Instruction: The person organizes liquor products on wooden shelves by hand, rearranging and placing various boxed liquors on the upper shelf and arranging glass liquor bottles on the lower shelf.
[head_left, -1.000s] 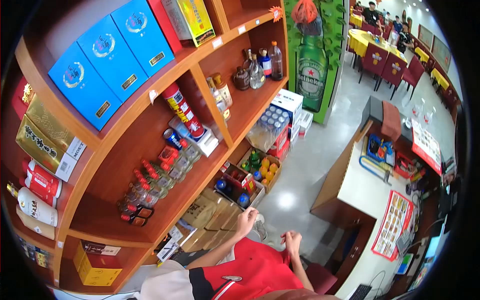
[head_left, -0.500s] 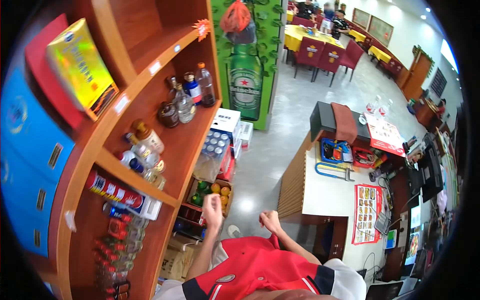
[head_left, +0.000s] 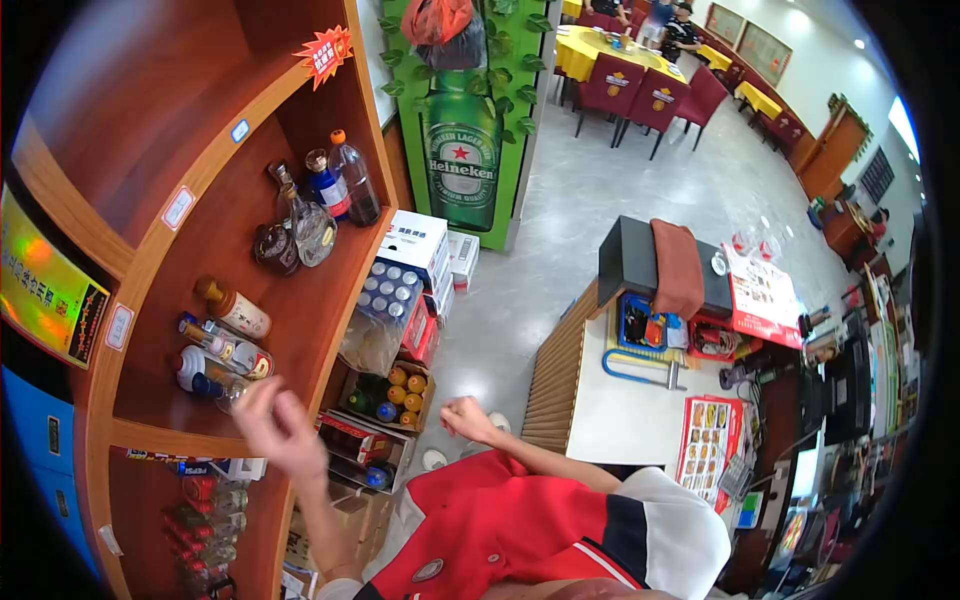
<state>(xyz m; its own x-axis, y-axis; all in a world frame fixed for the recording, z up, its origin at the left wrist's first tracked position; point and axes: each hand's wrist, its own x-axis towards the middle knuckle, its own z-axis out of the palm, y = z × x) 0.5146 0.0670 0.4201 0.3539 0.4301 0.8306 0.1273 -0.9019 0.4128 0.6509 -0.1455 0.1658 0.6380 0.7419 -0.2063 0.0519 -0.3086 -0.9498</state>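
My left hand [head_left: 282,432] is raised at the front edge of the wooden shelf, smeared by motion, so its fingers do not show clearly. In view it overlaps the end of a clear bottle with a dark blue cap [head_left: 212,386]; whether it touches the bottle I cannot tell. Beside that bottle lie a labelled clear bottle [head_left: 235,350] and a cream bottle with a brown cap [head_left: 240,312]. In front of my body, over the floor, my right hand [head_left: 468,420] is curled into a loose fist with nothing visible in it.
More bottles [head_left: 345,180] stand farther along the shelf [head_left: 160,345]. Below are drink cartons [head_left: 418,240] and a box of orange-topped bottles [head_left: 408,392]. To the right, a counter [head_left: 612,420] holds a blue U-shaped lock [head_left: 640,368] and a picture menu [head_left: 708,440]. Dining tables stand beyond.
My view has turned and shifted toward the shelf. My left hand has moved left, from over the boxes to the shelf's bottles. My right hand stays curled in front of me.
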